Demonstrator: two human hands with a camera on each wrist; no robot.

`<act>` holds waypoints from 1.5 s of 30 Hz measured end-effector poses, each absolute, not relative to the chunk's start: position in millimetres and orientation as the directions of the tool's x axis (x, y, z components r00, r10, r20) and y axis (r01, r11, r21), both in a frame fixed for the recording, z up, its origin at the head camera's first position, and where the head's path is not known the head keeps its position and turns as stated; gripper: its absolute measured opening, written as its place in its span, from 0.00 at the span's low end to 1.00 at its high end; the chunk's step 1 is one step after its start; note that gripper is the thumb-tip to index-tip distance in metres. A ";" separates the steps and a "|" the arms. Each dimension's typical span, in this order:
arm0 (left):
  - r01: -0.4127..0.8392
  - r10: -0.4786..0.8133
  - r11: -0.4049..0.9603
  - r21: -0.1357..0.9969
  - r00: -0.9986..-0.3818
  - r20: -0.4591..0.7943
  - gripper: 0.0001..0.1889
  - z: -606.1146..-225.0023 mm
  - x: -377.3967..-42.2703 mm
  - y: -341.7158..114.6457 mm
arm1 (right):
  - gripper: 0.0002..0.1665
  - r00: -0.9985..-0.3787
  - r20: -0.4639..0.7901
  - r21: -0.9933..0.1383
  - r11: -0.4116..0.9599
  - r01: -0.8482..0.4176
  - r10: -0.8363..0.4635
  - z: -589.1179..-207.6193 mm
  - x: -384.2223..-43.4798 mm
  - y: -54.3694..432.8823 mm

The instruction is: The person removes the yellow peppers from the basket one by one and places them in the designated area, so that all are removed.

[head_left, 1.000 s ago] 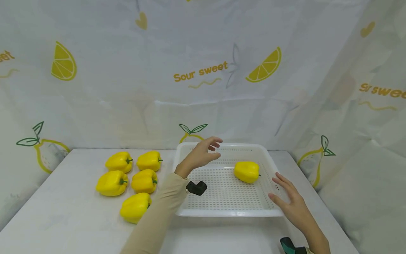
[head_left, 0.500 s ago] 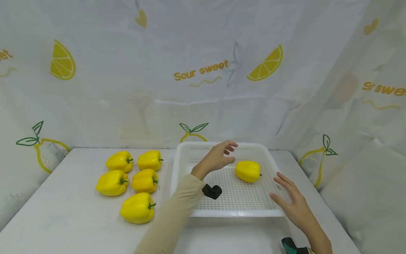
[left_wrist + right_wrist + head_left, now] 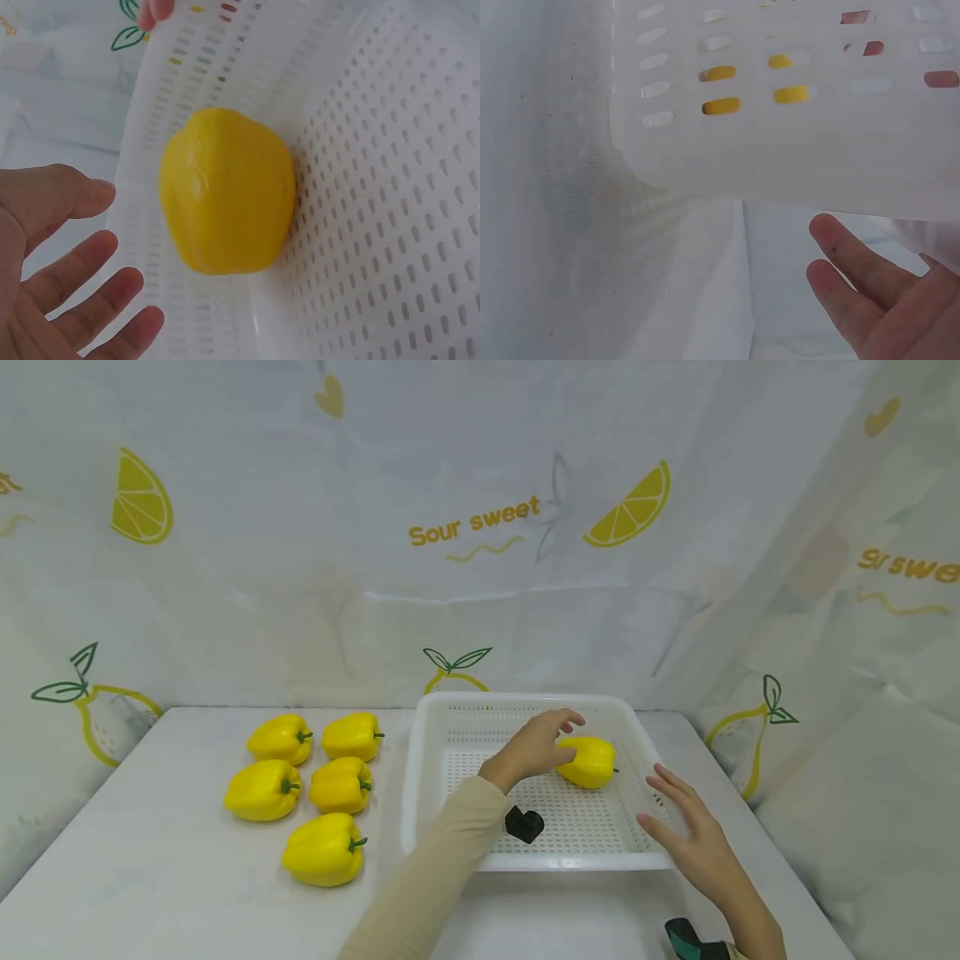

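One yellow bell pepper (image 3: 594, 763) lies inside the white perforated basket (image 3: 570, 862), towards its right side, stem pointing right. My left hand (image 3: 534, 747) is over the basket, just left of the pepper. In the left wrist view, a visible gap separates the spread fingers of that hand (image 3: 71, 270) from the pepper (image 3: 229, 195). By the basket's right rim is my right hand (image 3: 693, 839), thumb and fingers apart. From the right wrist view, its fingers (image 3: 870, 270) extend below the basket's wall (image 3: 727, 161); whether they touch it I cannot tell.
Several more yellow bell peppers (image 3: 322, 850) lie in a loose group on the white table (image 3: 172, 877), left of the basket. A white curtain printed with lemons (image 3: 300, 568) hangs behind the table and along its right side.
My left hand has moved right across the basket, from its left side to beside the pepper. The right hand and the peppers stay almost where they were.
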State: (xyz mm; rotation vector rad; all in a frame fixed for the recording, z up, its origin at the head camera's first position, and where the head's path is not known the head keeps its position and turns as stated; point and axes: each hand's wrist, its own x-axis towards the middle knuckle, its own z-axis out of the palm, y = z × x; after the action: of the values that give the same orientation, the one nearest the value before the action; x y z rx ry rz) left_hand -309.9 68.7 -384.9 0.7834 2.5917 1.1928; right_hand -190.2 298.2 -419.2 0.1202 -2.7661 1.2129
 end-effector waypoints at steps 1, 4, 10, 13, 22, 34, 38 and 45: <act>0.391 0.531 0.559 0.731 -0.846 0.046 0.25 -385.9 -309.7 70.6 | 0.38 -0.990 0.139 -0.727 0.676 -0.120 -0.026 -419.0 -190.4 298.4; 0.396 0.522 0.609 0.687 -0.852 0.029 0.25 -389.1 -309.1 75.7 | 0.38 -0.990 0.139 -0.727 0.676 -0.122 -0.029 -419.4 -190.7 299.2; 0.398 0.512 0.637 0.660 -0.859 0.023 0.25 -393.8 -308.9 81.2 | 0.38 -0.992 0.125 -0.731 0.674 -0.105 -0.020 -419.9 -189.3 299.2; 0.398 0.510 0.659 0.638 -0.860 0.008 0.25 -395.8 -308.1 82.4 | 0.38 -0.992 0.128 -0.731 0.674 -0.107 -0.019 -420.0 -189.5 299.1; 0.423 0.527 0.696 0.580 -0.850 -0.013 0.27 -399.6 -306.3 83.3 | 0.38 -0.994 0.106 -0.730 0.676 -0.097 -0.028 -419.4 -188.5 298.7; 0.437 0.560 0.694 0.572 -0.827 -0.049 0.33 -403.1 -303.0 77.1 | 0.37 -0.990 0.139 -0.737 0.664 -0.127 -0.035 -418.9 -188.4 296.6; 0.437 0.566 0.711 0.550 -0.821 -0.079 0.35 -404.5 -303.7 77.2 | 0.37 -0.989 0.140 -0.736 0.664 -0.129 -0.037 -418.4 -189.0 296.7; 0.437 0.558 0.742 0.508 -0.823 -0.108 0.36 -400.7 -302.6 78.7 | 0.37 -0.992 0.127 -0.732 0.673 -0.109 -0.022 -417.1 -188.5 297.0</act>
State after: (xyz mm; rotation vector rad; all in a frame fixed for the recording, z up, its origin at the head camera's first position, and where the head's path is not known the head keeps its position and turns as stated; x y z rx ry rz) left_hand -302.6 78.7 -400.7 0.7828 2.6903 0.6913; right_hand -188.5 297.0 -417.1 0.1090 -2.7739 1.2246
